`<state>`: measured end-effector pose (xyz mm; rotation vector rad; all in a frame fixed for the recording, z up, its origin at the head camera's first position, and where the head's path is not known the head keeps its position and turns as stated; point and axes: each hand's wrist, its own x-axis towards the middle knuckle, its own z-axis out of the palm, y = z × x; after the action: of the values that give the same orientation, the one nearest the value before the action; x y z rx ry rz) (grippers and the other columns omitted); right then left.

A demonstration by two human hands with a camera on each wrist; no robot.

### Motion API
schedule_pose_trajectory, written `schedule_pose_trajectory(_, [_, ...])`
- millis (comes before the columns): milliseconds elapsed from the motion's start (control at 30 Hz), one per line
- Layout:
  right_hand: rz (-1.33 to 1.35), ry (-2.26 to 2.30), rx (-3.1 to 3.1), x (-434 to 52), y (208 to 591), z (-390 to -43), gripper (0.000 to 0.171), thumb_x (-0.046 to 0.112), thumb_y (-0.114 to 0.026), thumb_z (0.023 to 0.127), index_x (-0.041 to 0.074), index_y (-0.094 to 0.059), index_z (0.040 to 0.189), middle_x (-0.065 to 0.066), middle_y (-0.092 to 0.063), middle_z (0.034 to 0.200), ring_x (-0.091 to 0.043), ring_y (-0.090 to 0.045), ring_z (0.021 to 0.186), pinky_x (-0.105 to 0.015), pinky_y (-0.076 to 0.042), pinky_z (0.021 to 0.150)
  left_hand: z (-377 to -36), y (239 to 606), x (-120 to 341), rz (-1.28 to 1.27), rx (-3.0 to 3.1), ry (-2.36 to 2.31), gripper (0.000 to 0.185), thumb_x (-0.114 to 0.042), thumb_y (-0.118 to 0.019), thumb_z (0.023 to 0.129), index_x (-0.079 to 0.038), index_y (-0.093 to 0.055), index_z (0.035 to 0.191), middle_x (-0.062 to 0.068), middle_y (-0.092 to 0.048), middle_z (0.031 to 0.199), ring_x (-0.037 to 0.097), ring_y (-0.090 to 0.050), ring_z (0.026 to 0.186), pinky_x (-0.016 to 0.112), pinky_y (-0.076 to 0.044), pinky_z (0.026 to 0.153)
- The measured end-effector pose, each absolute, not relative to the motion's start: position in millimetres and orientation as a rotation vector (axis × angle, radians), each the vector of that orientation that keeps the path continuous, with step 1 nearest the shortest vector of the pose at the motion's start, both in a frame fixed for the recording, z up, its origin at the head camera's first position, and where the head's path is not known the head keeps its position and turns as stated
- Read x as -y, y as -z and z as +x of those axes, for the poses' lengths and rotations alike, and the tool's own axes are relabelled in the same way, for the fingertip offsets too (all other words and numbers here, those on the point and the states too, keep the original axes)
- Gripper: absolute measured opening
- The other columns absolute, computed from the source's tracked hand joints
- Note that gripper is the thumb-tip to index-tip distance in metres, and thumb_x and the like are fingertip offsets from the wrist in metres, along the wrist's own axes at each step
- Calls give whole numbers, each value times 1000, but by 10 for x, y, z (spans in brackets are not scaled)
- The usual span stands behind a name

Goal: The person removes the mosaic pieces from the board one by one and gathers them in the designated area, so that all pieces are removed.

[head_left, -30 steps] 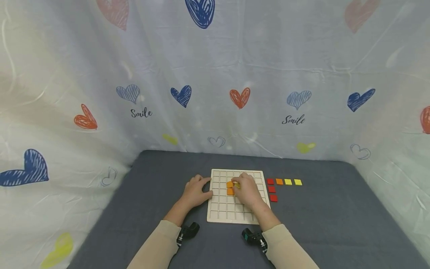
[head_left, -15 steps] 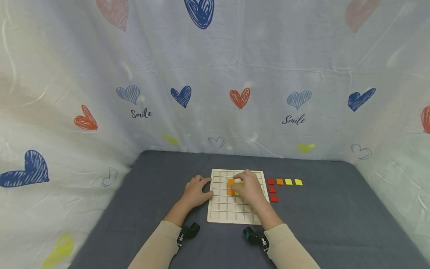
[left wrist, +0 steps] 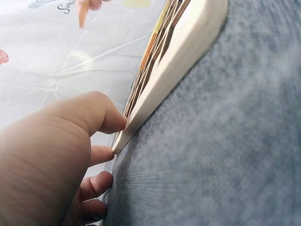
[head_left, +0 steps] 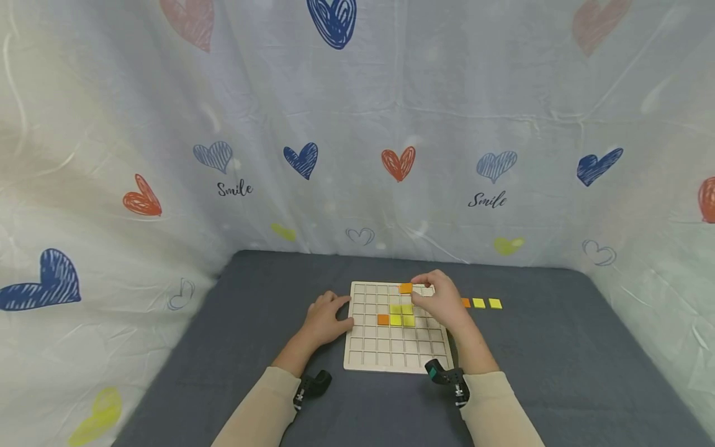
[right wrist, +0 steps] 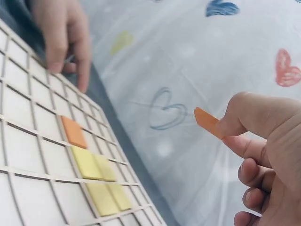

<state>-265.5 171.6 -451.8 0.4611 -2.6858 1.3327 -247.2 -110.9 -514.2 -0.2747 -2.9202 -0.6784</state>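
A pale wooden grid board (head_left: 368, 360) lies on the table. My left hand (head_left: 323, 320) rests its thumb and fingertips against the board's left edge, fingers relaxed, as the left wrist view shows close up. Between right thumb and forefinger, my right hand (head_left: 444, 302) pinches an orange square tile (right wrist: 207, 122), held up over the board's far right part. Several yellow tiles (right wrist: 86, 162) form a block in the grid's middle cells. Beside that block, one orange tile (head_left: 383, 320) sits in a cell on its left.
To the right of the board, another orange tile (head_left: 466, 303) and two yellow tiles (head_left: 478, 303) lie in a row on the dark grey cloth (head_left: 558, 360). A white curtain (head_left: 357, 124) printed with hearts hangs behind the table.
The upper orange tile has left its cell and is now in my right hand, which has moved up and right. More yellow tiles now show. My left hand stays put.
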Motion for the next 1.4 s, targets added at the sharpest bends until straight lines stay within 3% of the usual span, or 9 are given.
schedule_pose_trajectory(367, [357, -1324, 2687, -2190, 4368, -2659, 28, 25, -65, 84, 19, -61, 111, -4, -48, 107, -25, -41, 99, -42, -35, 78, -2453, 5123, 1122, -323, 2928, 645, 53, -40, -60, 81, -19, -54, 130, -1, -42, 92, 15, -35, 76, 34, -28, 68])
schedule_pose_trajectory(633, [216, -1346, 2782, -2571, 4445, -2687, 34, 26, -66, 83, 14, -59, 114, -11, -48, 121, -30, -42, 110, -50, -37, 86, -2430, 5096, 1124, -335, 2950, 626, 53, -40, -57, 85, -19, -51, 133, -1, -39, 89, 17, -32, 74, 35, -24, 66])
schedule_pose_trajectory(867, [159, -1337, 2898, -2817, 4584, -2723, 34, 24, -67, 82, 7, -61, 111, -12, -52, 97, -24, -44, 87, -36, -38, 71, -2433, 5082, 1108, -331, 2967, 612, 53, -40, -56, 87, -20, -48, 135, -1, -35, 86, 17, -30, 74, 35, -22, 65])
schedule_pose_trajectory(1033, [134, -1322, 2966, -2937, 4668, -2708, 33, 21, -65, 83, 4, -61, 112, -13, -55, 104, -23, -47, 88, -35, -39, 73, -2443, 5090, 1093, -318, 2971, 625, 53, -40, -56, 87, -20, -48, 135, -1, -35, 87, 17, -30, 74, 36, -22, 66])
schedule_pose_trajectory(1400, [89, -1270, 3077, -2997, 4889, -2728, 30, 18, -65, 82, 5, -63, 109, -7, -50, 87, -22, -44, 77, -34, -33, 64, -2473, 5147, 1084, -291, 2952, 634, 52, -41, -56, 86, -23, -50, 134, -1, -38, 90, 17, -31, 77, 36, -23, 67])
